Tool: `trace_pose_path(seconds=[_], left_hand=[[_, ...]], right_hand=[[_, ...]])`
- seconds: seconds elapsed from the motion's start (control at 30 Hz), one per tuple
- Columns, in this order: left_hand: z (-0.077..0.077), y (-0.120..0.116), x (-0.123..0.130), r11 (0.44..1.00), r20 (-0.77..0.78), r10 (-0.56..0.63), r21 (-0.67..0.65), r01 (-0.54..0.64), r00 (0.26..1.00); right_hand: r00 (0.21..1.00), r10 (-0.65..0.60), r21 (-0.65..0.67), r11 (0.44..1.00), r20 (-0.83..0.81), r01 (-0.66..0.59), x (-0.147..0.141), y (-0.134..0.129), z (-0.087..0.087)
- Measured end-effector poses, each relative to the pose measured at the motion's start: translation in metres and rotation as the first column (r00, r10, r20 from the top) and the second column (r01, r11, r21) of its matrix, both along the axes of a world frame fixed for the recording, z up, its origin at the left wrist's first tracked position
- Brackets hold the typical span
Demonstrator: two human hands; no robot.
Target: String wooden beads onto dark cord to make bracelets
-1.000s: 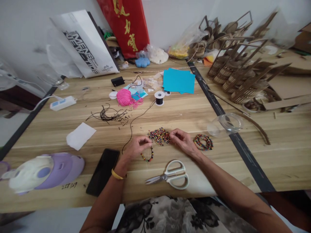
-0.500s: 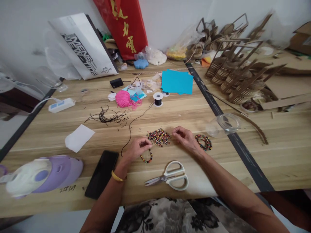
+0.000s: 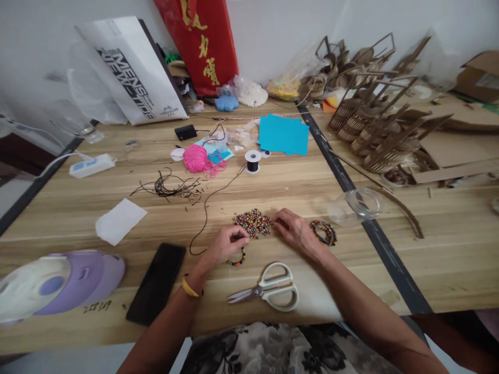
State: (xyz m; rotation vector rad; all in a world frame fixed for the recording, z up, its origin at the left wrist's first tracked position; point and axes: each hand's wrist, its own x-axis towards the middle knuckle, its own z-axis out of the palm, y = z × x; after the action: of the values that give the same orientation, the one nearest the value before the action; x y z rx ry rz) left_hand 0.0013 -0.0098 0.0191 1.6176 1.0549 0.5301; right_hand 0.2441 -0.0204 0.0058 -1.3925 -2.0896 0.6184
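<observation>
My left hand (image 3: 228,243) is closed in a pinch above a short curved string of colourful beads (image 3: 237,263), which hangs below its fingertips onto the table. The thin cord between those fingers is hardly visible. A loose pile of small multicoloured beads (image 3: 253,222) lies just beyond. At its right edge, my right hand (image 3: 292,226) has its fingers drawn together, touching or nearly touching the outer beads; what they hold is too small to make out. Close to the right wrist lies a coiled beaded bracelet (image 3: 323,232). Black cord runs from a white spool (image 3: 253,161) toward my left hand.
Scissors (image 3: 268,291) with white handles lie in front of me, and a black phone (image 3: 156,283) rests to the left. Further out are pink yarn (image 3: 195,158), cut black cords (image 3: 167,184), blue sheets (image 3: 284,134), a clear plastic jar (image 3: 358,204) and small brown baskets (image 3: 374,124).
My right hand has moved left, up to the edge of the bead pile. My left hand has shifted slightly right and nearer to me, still pinching. The view has moved a little.
</observation>
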Motion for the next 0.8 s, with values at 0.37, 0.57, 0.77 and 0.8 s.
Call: trace_pose_path(seconds=[0.37, 0.57, 0.77, 0.8], left_hand=[[-0.004, -0.002, 0.002, 0.999, 0.027, -0.027, -0.035, 0.028, 0.999], [-0.01, -0.003, 0.003, 0.999, 0.053, -0.01, -0.048, 0.013, 0.999], [-0.015, -0.003, 0.002, 0.998, 0.067, -0.012, -0.058, 0.016, 0.998], [-0.016, -0.003, 0.002, 0.998, 0.07, -0.012, -0.055, 0.016, 0.997]], right_hand=[[0.979, 0.014, 0.002, 1.0, 0.205, -0.014, -0.006, -0.004, 0.0], [0.972, 0.01, -0.013, 1.0, 0.237, -0.007, -0.006, -0.004, -0.002], [0.992, 0.065, -0.054, 0.996, -0.112, -0.072, -0.012, -0.009, 0.007], [0.983, 0.07, -0.076, 0.994, -0.171, -0.084, -0.015, -0.011, 0.008]])
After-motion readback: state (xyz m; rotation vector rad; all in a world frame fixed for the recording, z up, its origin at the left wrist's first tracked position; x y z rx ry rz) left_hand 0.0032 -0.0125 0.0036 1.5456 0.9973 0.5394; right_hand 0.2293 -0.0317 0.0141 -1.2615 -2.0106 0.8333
